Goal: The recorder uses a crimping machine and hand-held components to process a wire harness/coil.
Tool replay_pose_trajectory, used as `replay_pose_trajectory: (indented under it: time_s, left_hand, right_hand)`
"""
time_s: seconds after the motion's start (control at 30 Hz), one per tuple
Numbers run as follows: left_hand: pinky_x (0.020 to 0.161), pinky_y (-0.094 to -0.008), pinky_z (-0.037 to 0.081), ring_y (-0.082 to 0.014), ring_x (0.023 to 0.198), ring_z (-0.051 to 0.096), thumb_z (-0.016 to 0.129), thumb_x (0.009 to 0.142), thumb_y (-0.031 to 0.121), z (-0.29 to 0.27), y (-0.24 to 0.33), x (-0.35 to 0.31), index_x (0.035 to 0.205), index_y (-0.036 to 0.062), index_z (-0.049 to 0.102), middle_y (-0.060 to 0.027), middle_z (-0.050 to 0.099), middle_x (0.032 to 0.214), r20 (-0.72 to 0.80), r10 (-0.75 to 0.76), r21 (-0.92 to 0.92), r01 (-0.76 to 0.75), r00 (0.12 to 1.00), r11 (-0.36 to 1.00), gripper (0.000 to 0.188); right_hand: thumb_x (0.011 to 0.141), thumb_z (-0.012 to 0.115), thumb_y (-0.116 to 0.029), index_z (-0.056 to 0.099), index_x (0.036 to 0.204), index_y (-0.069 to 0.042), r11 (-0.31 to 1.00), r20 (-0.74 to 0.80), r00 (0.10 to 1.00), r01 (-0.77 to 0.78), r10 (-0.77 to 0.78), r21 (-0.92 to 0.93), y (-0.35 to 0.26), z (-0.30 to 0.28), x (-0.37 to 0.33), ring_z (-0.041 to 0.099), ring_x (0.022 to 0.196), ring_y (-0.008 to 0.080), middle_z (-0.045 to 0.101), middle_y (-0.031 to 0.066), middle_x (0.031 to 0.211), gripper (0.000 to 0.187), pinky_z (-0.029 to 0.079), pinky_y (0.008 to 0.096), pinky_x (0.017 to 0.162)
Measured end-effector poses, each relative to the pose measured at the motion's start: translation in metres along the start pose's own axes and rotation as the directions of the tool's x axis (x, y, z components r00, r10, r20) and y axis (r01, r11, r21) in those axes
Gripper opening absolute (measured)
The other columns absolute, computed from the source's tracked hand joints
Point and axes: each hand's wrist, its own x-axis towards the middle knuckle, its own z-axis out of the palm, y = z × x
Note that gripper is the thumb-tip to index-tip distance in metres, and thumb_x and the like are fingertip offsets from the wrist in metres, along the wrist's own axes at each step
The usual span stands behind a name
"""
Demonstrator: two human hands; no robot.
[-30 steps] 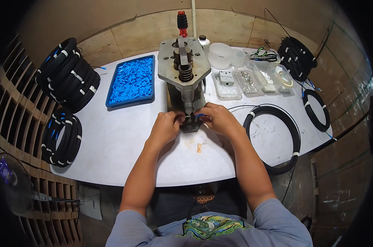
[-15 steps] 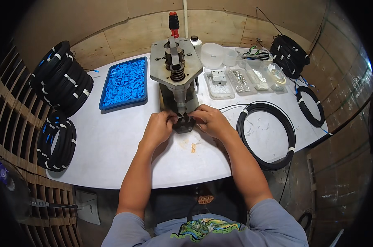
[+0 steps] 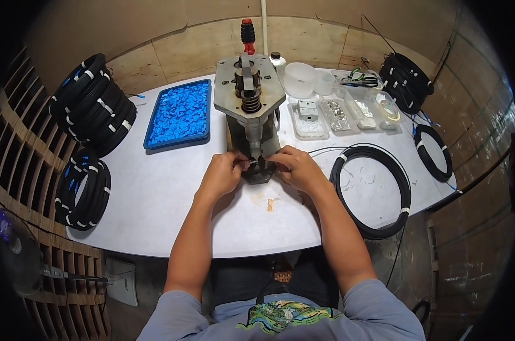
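A metal bench press [image 3: 250,113] with a red-and-black handle stands in the middle of the table. My left hand [image 3: 224,172] is at the left of its lower die, thumb and fingers pinched together around something too small to name. From the other side my right hand [image 3: 297,168] reaches the same spot, its fingers closed near the die, and what they hold is hidden. A thin black cable leads from the large black cable coil [image 3: 332,193] towards my right hand and passes out of sight behind it.
A blue tray [image 3: 149,140] of small blue parts lies left of the press. Stacked black coils [image 3: 92,108] stand farther left, more coils [image 3: 405,85] at the far right. Clear boxes [image 3: 308,135] of small parts, a white tub [image 3: 299,79] and pliers [image 3: 358,79] sit behind the large coil.
The whole scene has shifted slightly to the right in the picture. Both hands stay at the press's lower die, with only slight finger movement.
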Motion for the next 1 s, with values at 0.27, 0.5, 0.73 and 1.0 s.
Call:
replay_pose_trajectory:
  time_s: [0.27,0.5,0.73,1.0]
  left_hand:
    - [0.088,-0.0377,0.059,-0.0316,0.09,0.076,0.057,0.088,-0.002,-0.002,0.002,0.001,0.101,-0.0056,0.073,-0.0207,0.076,0.093,0.009,0.011,-0.004,-0.011,1.0,1.0,0.021]
    - [0.085,-0.0398,0.058,-0.0356,0.089,0.074,0.059,0.089,0.001,-0.002,0.002,0.001,0.1,-0.0043,0.074,-0.0222,0.075,0.093,0.001,0.042,0.056,-0.042,0.999,0.998,0.019]
    - [0.085,-0.0408,0.057,-0.0366,0.089,0.074,0.059,0.088,0.001,0.0,0.001,0.001,0.1,-0.0042,0.074,-0.023,0.075,0.093,-0.008,0.06,0.046,-0.06,0.998,0.997,0.02]
    - [0.087,-0.0431,0.057,-0.0395,0.091,0.072,0.061,0.089,0.002,0.002,0.0,0.001,0.101,-0.0026,0.074,-0.0234,0.074,0.094,-0.028,0.069,0.047,-0.068,0.997,0.997,0.019]
  right_hand:
    - [0.078,0.074,-0.003,0.075,0.109,-0.014,0.995,-0.044,0.998,-0.041,0.037,-0.095,-0.001,-0.006,-0.001,0.067,0.088,0.0333,0.068,0.0114,0.094,0.032,0.056,0.0412,0.079]
    - [0.079,0.077,-0.007,0.074,0.107,-0.012,0.994,-0.05,0.998,-0.047,0.042,-0.098,-0.002,-0.001,-0.002,0.067,0.085,0.0356,0.067,0.0125,0.093,0.029,0.056,0.0431,0.078]
    - [0.079,0.077,-0.008,0.074,0.102,-0.011,0.991,-0.126,0.991,0.036,-0.052,-0.128,0.002,0.004,0.0,0.066,0.081,0.0342,0.067,0.0112,0.088,0.023,0.055,0.0433,0.075]
    - [0.077,0.077,-0.007,0.075,0.1,-0.011,0.991,-0.154,0.985,0.062,-0.08,-0.119,0.002,0.006,0.0,0.066,0.081,0.0332,0.066,0.0102,0.086,0.023,0.054,0.0425,0.076]
